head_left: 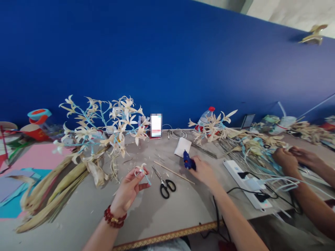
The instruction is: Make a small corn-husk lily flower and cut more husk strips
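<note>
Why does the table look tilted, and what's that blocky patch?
Head view: the wide lens tilts and bows the table; the upright screen is pixelated; soft light leaves a faint shadow below the left hand holding a small flower; the right hand on the glue gun looks sharp.

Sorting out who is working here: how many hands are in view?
4. The left hand holds a small flower, the right hand grips a blue glue gun, and a co-worker's nearer hand and farther hand work at the far right.
</note>
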A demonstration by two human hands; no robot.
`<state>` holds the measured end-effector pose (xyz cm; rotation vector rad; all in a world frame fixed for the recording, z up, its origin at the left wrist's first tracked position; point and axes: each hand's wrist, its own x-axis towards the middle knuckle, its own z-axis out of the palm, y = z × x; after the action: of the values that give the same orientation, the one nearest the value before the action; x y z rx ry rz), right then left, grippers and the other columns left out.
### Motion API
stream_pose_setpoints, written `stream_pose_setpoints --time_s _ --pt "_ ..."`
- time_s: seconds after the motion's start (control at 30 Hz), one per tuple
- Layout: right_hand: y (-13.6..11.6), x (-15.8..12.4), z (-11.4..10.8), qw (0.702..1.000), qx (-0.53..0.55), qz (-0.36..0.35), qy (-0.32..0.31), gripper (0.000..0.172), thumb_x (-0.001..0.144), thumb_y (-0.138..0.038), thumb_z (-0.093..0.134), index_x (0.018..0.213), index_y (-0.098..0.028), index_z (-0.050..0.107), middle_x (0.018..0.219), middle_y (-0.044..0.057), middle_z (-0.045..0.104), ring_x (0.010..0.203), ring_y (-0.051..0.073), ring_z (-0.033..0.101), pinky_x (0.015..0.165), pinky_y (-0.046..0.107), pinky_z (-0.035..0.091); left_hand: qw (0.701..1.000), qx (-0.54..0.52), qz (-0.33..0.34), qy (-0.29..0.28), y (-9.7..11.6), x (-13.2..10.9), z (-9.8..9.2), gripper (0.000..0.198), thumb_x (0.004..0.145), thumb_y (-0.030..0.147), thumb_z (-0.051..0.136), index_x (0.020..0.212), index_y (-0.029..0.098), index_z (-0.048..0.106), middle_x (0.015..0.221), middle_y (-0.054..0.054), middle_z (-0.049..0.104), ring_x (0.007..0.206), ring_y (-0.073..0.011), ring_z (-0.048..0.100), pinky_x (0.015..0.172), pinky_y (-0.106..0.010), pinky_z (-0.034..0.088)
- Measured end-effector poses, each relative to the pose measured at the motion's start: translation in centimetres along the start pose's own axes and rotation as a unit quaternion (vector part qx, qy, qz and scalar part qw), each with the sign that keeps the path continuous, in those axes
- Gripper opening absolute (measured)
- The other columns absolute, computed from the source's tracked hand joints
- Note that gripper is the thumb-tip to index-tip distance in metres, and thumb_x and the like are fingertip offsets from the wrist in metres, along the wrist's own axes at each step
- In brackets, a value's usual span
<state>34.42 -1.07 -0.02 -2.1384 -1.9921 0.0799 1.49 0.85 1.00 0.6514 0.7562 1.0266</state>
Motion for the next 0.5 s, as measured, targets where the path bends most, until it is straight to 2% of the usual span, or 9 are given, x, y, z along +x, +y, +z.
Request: stream_pose_setpoints --time_s 0.07,0.17,0.23,0.33,0.4,0.5 --pt "-0.1 -0.2 -0.2 1.000 -0.002 -0.015 0.003 0.029 0.079 -0.023 0.057 0.107 -0.016 0.054 0.108 0.011 0.060 0.096 0.026 0.060 0.082 0.033 0.043 1.000 -0.004 0.001 0.003 0.0 0.0 0.0 0.014 0.071 0.025 0.077 0.077 0.018 0.066 0.101 -0.004 0.063 0.091 -0.0197 0.061 0.066 -0.033 0.060" --pt "-1.6 -1.0 -0.5 0.998 -0.011 -0.042 0.049 0.030 0.082 -0.023 0.056 0.111 -0.016 0.054 0.117 0.014 0.057 0.111 0.030 0.052 0.093 0.040 0.039 1.000 -0.002 0.004 0.000 0.0 -0.1 0.2 0.014 0.071 0.025 0.077 0.077 0.017 0.066 0.099 -0.005 0.063 0.089 -0.0190 0.061 0.066 -0.033 0.059" --pt "-3.4 -1.6 -0.1 0.995 -0.002 -0.080 0.062 0.023 0.088 -0.027 0.052 0.108 -0.017 0.056 0.113 0.013 0.059 0.106 0.029 0.054 0.091 0.040 0.041 1.000 0.000 0.006 -0.007 0.0 -0.2 0.4 0.015 0.072 0.026 0.076 0.077 0.016 0.066 0.099 -0.005 0.063 0.086 -0.0181 0.060 0.066 -0.033 0.059" --pt "-6.0 -2.1 1.4 0.991 0.020 -0.134 0.025 0.013 0.090 -0.023 0.052 0.099 -0.018 0.059 0.100 0.009 0.062 0.095 0.024 0.058 0.084 0.035 0.045 1.000 0.002 0.011 -0.015 -0.1 -0.3 0.5 0.014 0.073 0.026 0.075 0.077 0.016 0.066 0.099 -0.005 0.062 0.088 -0.0179 0.059 0.067 -0.033 0.059" --pt "-7.2 -2.0 2.5 0.991 0.020 -0.131 0.023 0.010 0.088 -0.016 0.052 0.093 -0.018 0.060 0.094 0.008 0.063 0.089 0.024 0.059 0.081 0.034 0.046 1.000 0.005 0.015 -0.014 -0.1 -0.4 0.4 0.013 0.074 0.025 0.074 0.078 0.017 0.066 0.099 -0.005 0.061 0.089 -0.0180 0.058 0.067 -0.033 0.059" --pt "-7.8 -1.6 3.6 0.992 0.021 -0.115 0.039 0.014 0.086 -0.009 0.048 0.085 -0.017 0.060 0.088 0.009 0.064 0.083 0.024 0.059 0.077 0.035 0.047 1.000 0.004 0.020 -0.016 -0.1 -0.4 0.3 0.011 0.075 0.024 0.074 0.079 0.017 0.066 0.097 -0.005 0.061 0.089 -0.0177 0.057 0.067 -0.034 0.060"
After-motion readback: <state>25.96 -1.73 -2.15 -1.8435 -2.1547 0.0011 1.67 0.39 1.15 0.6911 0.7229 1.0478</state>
